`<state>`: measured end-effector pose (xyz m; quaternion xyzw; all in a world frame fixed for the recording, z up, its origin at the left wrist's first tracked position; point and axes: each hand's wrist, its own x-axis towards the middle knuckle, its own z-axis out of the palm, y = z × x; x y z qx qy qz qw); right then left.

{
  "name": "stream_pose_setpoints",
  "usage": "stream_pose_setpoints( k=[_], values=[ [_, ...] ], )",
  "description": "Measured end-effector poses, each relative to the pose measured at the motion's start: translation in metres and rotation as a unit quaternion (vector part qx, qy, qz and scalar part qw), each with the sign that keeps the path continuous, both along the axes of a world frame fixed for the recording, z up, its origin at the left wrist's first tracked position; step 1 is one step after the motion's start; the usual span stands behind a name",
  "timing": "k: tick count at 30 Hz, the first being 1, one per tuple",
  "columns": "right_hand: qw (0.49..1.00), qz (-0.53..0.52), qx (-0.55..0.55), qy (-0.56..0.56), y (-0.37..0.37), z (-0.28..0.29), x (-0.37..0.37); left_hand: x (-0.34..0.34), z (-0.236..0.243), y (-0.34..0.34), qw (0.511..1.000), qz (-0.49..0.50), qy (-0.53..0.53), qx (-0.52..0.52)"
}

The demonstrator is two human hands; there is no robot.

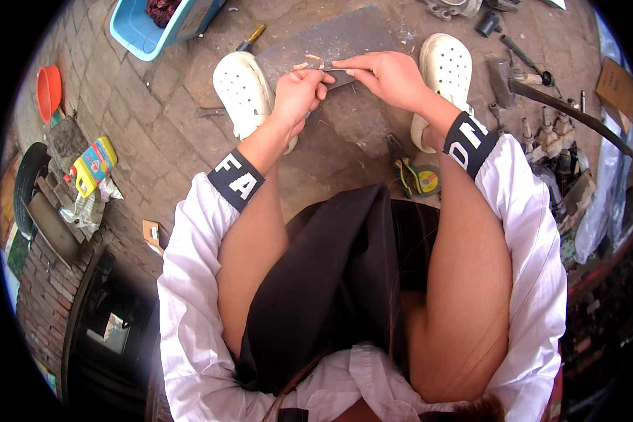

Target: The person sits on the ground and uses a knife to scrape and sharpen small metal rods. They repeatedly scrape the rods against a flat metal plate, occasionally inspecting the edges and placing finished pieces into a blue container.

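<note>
12 o'clock: you pinch a thin grey strip [328, 69], right hand [383, 74], likely steadying it | left hand [299, 94] curled, hold unclear

PLACE: looks like a repair workshop | FLOOR: worn brick paving [151, 105] | SIGNS: hammer [501, 83], pliers [403, 174], roll of tape [427, 181], clustered metal parts [547, 141], metal plate [344, 35] (all down at ground level)
</note>
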<state>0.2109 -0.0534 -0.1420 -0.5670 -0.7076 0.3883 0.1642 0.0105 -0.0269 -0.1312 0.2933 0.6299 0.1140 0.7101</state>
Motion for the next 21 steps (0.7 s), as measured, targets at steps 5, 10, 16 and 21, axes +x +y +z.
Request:
stream_pose_setpoints(
  k=[5,10,16,21],
  values=[
    [0.999,-0.007,-0.044,0.008,0.002,0.004,0.003,-0.001,-0.002,-0.001,1.0,-0.007,-0.001,0.0],
    [0.998,0.0,-0.059,0.007,0.004,0.004,0.005,-0.002,-0.003,-0.001,1.0,0.005,-0.02,-0.002],
    [0.997,0.004,-0.077,-0.006,0.008,0.008,0.003,-0.001,-0.002,-0.001,1.0,0.005,-0.017,-0.004],
    [0.998,0.007,-0.035,-0.046,0.005,0.009,-0.002,-0.001,-0.001,-0.001,1.0,0.008,-0.012,-0.005]
  ],
)
